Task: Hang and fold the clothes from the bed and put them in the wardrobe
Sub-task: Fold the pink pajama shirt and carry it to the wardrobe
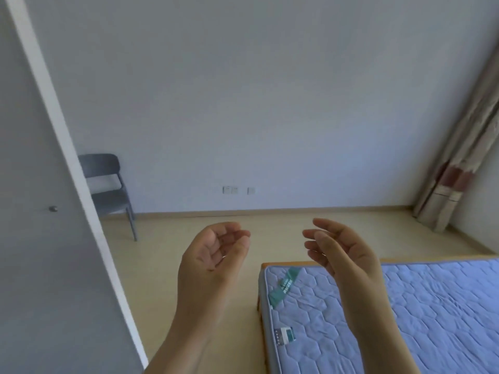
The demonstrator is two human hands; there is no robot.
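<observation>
Your left grip (pixel 216 252) and right grip (pixel 345 255) are both bare hands raised in front of you, palms turned toward each other and well apart. Each has its fingers loosely curled and relaxed, and neither holds or touches anything.

In the picture your left grip sits over the pale wooden floor (pixel 175 230), while your right grip and forearm cross the far left corner of the bed (pixel 405 306). The bed fills the lower right of the view: a blue quilted mattress on an orange-toned wooden frame (pixel 291 264). A green diagonal band (pixel 286 283) runs across the mattress corner, and a small tag (pixel 285 336) hangs on its side below that.

At your left stands a grey door panel (pixel 40 238) with a white edge and a small round knob (pixel 53 208); whether it belongs to the wardrobe cannot be told. Just past its edge a dark grey chair (pixel 110 190) stands against the plain wall (pixel 243 90). Low on that wall are white socket plates (pixel 230 189). A patterned beige curtain (pixel 453 168) with a reddish band hangs in the far right corner
</observation>
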